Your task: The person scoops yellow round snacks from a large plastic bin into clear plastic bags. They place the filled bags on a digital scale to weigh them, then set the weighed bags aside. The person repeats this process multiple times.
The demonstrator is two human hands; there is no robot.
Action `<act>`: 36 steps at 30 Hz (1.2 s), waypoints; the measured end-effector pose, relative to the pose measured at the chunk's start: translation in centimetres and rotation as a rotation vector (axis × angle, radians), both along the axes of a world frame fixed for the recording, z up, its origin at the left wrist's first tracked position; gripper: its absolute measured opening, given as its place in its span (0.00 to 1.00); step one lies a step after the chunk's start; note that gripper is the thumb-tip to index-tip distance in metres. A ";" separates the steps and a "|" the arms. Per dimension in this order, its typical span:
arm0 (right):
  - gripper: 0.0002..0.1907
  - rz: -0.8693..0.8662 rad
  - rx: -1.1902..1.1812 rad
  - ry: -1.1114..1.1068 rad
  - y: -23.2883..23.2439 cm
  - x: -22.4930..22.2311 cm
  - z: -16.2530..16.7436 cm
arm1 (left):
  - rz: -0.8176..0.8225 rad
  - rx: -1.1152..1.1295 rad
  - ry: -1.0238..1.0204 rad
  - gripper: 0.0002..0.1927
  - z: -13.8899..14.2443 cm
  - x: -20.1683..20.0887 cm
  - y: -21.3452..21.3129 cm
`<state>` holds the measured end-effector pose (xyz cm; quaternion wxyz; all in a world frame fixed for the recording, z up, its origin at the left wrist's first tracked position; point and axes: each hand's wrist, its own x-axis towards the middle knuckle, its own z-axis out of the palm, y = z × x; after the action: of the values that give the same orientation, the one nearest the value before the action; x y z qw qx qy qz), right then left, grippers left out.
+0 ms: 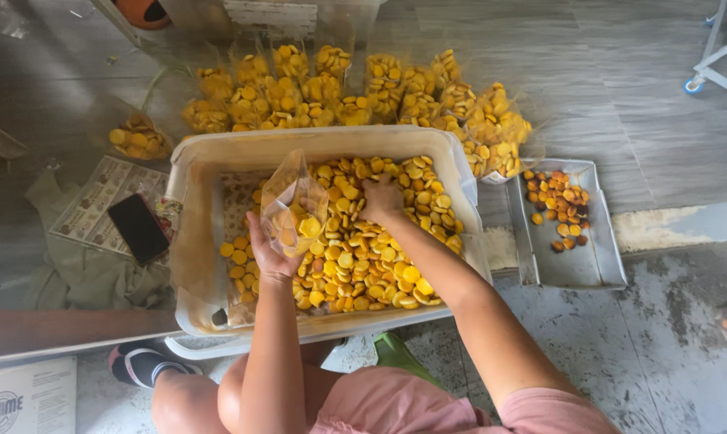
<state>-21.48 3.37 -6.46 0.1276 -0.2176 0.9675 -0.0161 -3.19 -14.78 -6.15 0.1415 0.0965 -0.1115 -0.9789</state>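
A large white plastic tub (193, 173) holds a heap of round yellow cookies (363, 257). My left hand (269, 251) grips a clear plastic bag (289, 201) upright over the tub; the bag has a few cookies in its bottom. My right hand (382, 199) reaches palm-down into the heap, fingers closed around cookies near the tub's far side. Behind the tub, several filled clear bags of cookies (363, 92) lie in rows on the floor.
A grey metal tray (572, 269) with several darker cookies sits to the right of the tub. A black phone (138, 229) lies on printed sheets at the left. One loose filled bag (138, 138) rests far left. My knees and a sock are below.
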 end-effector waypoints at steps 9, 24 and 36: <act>0.30 -0.053 -0.192 0.001 0.0 1.6 -0.9 | -0.024 -0.053 -0.124 0.38 -0.8 0.3 1.0; 0.29 0.071 -0.791 -0.644 4.9 -4.2 5.7 | -0.062 -0.087 -0.198 0.45 -0.6 0.4 1.9; 0.27 0.109 -0.875 -1.086 -1.7 0.1 20.5 | -0.116 -0.011 -0.124 0.44 -0.4 0.4 2.5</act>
<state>-21.41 1.67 14.02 0.4946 -0.2583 0.6592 -0.5042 -2.83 -12.28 -6.57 0.0779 0.1493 -0.1310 -0.9770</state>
